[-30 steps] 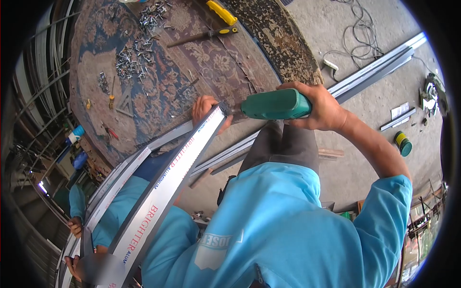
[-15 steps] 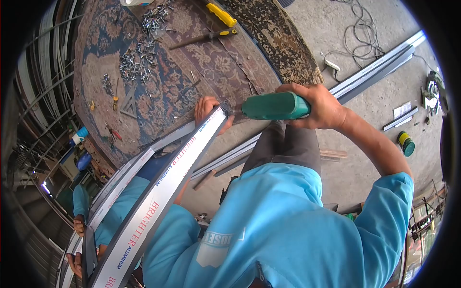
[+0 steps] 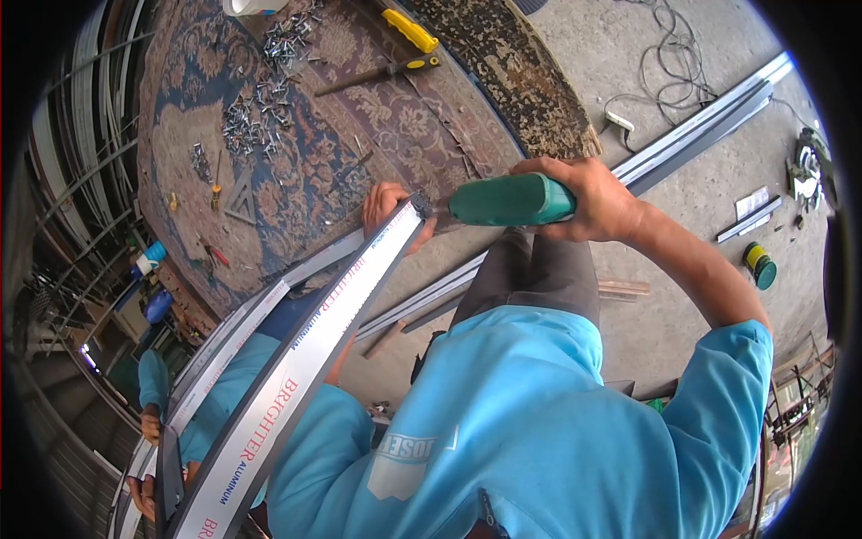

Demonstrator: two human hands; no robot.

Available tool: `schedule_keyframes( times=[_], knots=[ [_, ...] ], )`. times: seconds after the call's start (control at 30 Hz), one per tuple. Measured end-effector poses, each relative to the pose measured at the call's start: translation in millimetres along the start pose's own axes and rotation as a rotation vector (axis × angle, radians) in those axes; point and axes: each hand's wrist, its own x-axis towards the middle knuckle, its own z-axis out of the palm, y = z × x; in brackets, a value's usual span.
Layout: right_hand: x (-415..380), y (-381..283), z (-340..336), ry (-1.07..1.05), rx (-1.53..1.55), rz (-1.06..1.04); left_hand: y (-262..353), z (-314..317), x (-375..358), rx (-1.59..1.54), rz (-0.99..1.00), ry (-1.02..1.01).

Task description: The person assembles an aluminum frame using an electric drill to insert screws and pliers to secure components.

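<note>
nearest, a long white-filmed aluminium frame bar (image 3: pixel 305 350) printed in red, slanting up from lower left. at its top end, left hand (image 3: pixel 388 208) wrapped round the bar's tip, fingers curled behind it. just right, right hand (image 3: pixel 597 199) clenched round a green-bodied power drill (image 3: pixel 512 199), bit touching the bar's end. beyond, a patterned rug-covered worktable (image 3: pixel 189 153) strewn with loose silver screws (image 3: pixel 256 99); a yellow-handled chisel (image 3: pixel 377 72) farther back. at the far top edge, a white cup (image 3: pixel 256 7), contents impossible to tell. right, grey metal rails (image 3: pixel 709 121) on concrete.
</note>
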Motion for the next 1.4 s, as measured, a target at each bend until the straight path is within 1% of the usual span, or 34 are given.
schedule_keyframes(
  times=[0.07,0.2,0.4,0.53,0.57,0.6,0.67,0.73,0.77,0.8,0.87,0.9,0.93,0.97,1.0,1.1,1.2,1.27,1.3,1.33,1.37,1.4],
  knots=[
    [3,-1,4,-0.002,0.059,0.054,1,3,0,0.001,0.005,0.003],
    [9,0,4,0.013,0.138,0.085,-3,1,-1,0.018,0.027,0.018],
    [12,-5,2,0.016,0.198,0.216,-4,-3,-4,0.025,-0.030,-0.033],
    [-4,-7,19,0.113,0.337,0.394,-1,-3,-5,0.025,-0.042,-0.029],
    [-8,-15,17,0.080,0.263,0.410,-4,-1,-8,0.022,-0.039,-0.017],
    [-9,-21,16,0.099,0.190,0.373,-7,0,-9,0.025,-0.034,0.002],
    [-10,-31,10,0.156,0.196,0.326,-4,-2,-10,0.028,-0.067,-0.013],
    [-19,-34,-13,0.182,0.215,0.421,0,-7,-6,0.015,-0.062,0.000],
    [-24,-35,-25,0.231,0.271,0.510,2,-10,-6,0.013,-0.063,-0.010],
    [-29,-31,-35,0.255,0.415,0.645,1,-12,-6,0.009,-0.066,-0.017],
    [-24,-19,-27,0.521,0.710,0.585,-1,-9,-5,0.019,-0.020,-0.012],
    [-17,-5,-23,0.537,0.825,0.566,-1,-9,-5,0.027,-0.010,-0.011],
    [-1,-1,-17,0.574,0.849,0.511,-1,-15,-6,0.043,-0.006,-0.015],
    [15,3,-13,0.580,0.859,0.501,1,-16,-5,0.054,-0.006,0.015],
    [32,2,-8,0.589,0.874,0.496,3,-19,-5,0.058,-0.005,-0.002],
    [70,0,11,0.440,0.866,0.485,0,-20,-9,0.068,-0.014,-0.026],
    [107,0,42,0.346,0.820,0.454,0,-20,-9,0.078,-0.020,-0.050],
    [134,1,64,0.308,0.814,0.492,-4,-19,-11,0.098,-0.029,-0.071],
    [144,-2,71,0.306,0.739,0.463,-5,-16,-12,0.064,-0.084,-0.030],
    [153,-4,76,0.305,0.661,0.434,-7,-16,-13,0.078,-0.067,-0.045],
    [157,-6,81,0.354,0.538,0.465,-11,-13,-14,0.087,-0.069,-0.042],
    [159,-7,84,0.398,0.334,0.402,-11,-12,-15,0.093,-0.072,-0.042]
  ],
)
